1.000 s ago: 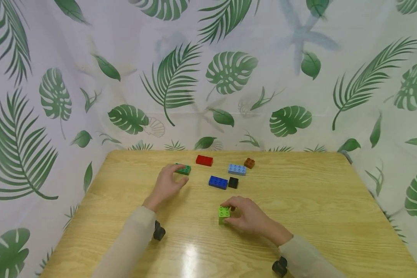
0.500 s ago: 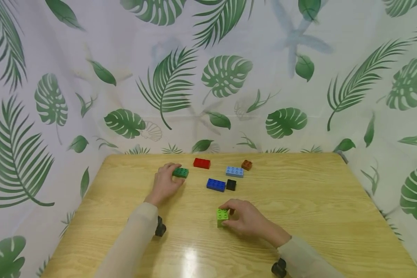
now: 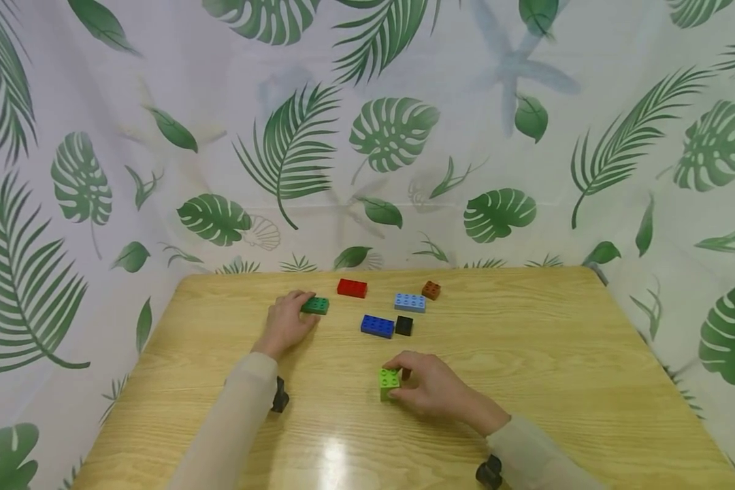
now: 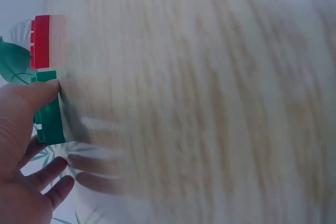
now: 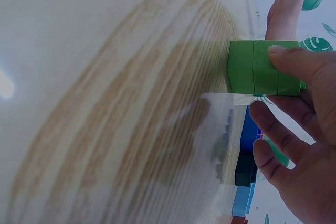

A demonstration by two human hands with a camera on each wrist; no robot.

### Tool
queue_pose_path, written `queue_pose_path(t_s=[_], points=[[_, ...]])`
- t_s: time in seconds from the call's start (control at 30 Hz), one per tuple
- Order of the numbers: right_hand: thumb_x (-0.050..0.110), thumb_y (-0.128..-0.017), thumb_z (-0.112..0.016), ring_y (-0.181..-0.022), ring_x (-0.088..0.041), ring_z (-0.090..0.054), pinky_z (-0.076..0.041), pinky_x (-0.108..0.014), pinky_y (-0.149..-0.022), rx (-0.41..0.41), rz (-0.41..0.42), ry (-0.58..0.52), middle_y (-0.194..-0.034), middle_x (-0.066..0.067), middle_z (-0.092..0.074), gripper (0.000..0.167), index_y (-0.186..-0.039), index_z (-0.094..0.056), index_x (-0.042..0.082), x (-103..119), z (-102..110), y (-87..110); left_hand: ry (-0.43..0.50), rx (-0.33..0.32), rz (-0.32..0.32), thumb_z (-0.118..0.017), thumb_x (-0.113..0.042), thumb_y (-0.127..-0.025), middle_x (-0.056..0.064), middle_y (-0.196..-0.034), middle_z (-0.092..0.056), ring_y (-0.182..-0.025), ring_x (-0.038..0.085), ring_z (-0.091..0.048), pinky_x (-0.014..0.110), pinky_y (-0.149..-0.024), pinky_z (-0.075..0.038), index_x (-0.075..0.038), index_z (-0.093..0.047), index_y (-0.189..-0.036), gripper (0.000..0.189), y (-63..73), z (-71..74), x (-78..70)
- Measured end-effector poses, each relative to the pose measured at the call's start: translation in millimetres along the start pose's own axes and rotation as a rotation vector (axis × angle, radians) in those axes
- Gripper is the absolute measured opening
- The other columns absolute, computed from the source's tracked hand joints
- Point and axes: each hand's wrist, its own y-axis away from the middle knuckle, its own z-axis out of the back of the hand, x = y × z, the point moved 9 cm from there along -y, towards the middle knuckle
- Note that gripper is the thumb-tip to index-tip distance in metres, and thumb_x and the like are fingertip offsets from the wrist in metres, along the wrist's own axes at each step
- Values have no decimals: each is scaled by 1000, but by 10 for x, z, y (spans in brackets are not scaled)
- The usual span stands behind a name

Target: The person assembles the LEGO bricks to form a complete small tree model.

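Left hand [image 3: 286,325] pinched the green brick [image 3: 316,305] between thumb and finger; red brick [image 3: 352,288] lay just right of that grip; lime stack [image 3: 388,386] sat pinched in the right hand [image 3: 435,386], blue brick [image 3: 377,326] beyond that grip

A brick stack [image 3: 388,382] is gripped from the right by the right hand [image 3: 435,388]. Behind the stack, a near pair of bricks [image 3: 384,327] is laid on the table [image 3: 545,361], with a far pair of bricks [image 3: 416,302] set beyond, to the stack's right. Behind it to the left, one brick [image 3: 319,305] is held by the left hand [image 3: 284,324], and another brick [image 3: 352,288] is placed farther back.
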Motion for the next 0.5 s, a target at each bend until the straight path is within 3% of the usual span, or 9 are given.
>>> queue_pose_path(t_s=[0.27,0.5], points=[[17,-93,-82,-94,-17,-68,-55,-28,-80,4,10,-11,-115,-2,-75,36,-127,-71,9,11,-19,2,-7,28,14,-74,-23,-100,23,-136,-63,-125,44,-56,61,-105,-45,-5,-67,-137,42,-21,-19,-4],[18,-93,-82,-95,-17,-68,-56,-28,-81,7,1,-4,-115,-2,-74,36,-127,-71,9,9,0,5,23,43,4,-76,-24,-98,24,-128,-65,-119,42,-58,59,-105,-45,-3,-67,-133,42,4,8,-29]])
